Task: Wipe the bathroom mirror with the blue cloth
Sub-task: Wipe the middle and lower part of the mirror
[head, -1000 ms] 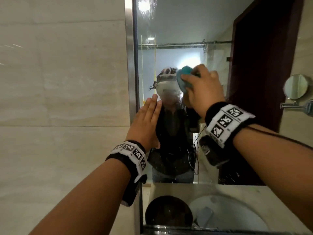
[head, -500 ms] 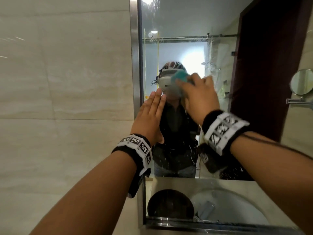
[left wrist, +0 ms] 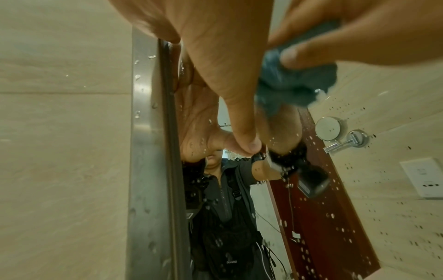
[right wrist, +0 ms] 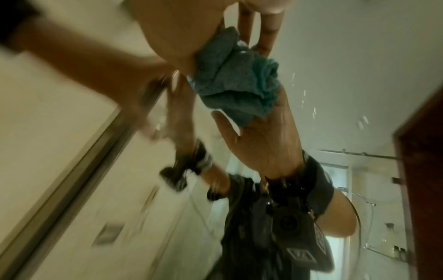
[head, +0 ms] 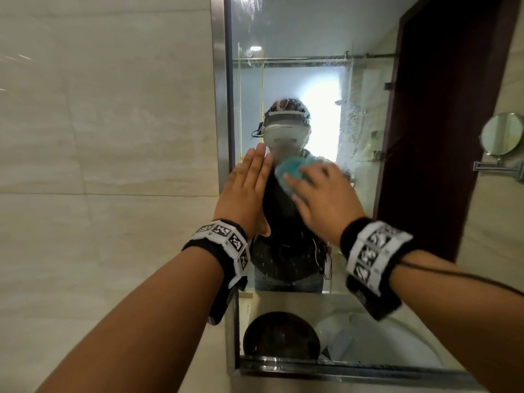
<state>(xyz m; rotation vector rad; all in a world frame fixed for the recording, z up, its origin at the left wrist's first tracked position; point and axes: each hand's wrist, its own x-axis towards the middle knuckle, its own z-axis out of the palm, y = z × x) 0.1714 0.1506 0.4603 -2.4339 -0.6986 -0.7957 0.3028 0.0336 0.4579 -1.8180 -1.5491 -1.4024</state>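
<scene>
bunched blue cloth (head: pixel 293 173) gripped in right hand (head: pixel 326 202) and pressed to the bathroom mirror (head: pixel 312 46), now lower on the glass than a second ago, level with the fingertips of the left hand (head: pixel 246 194). left hand flat and open against the glass by the steel frame (head: pixel 219 109), unmoved. reads as a downward wiping stroke under way, with droplets left below both hands.
</scene>
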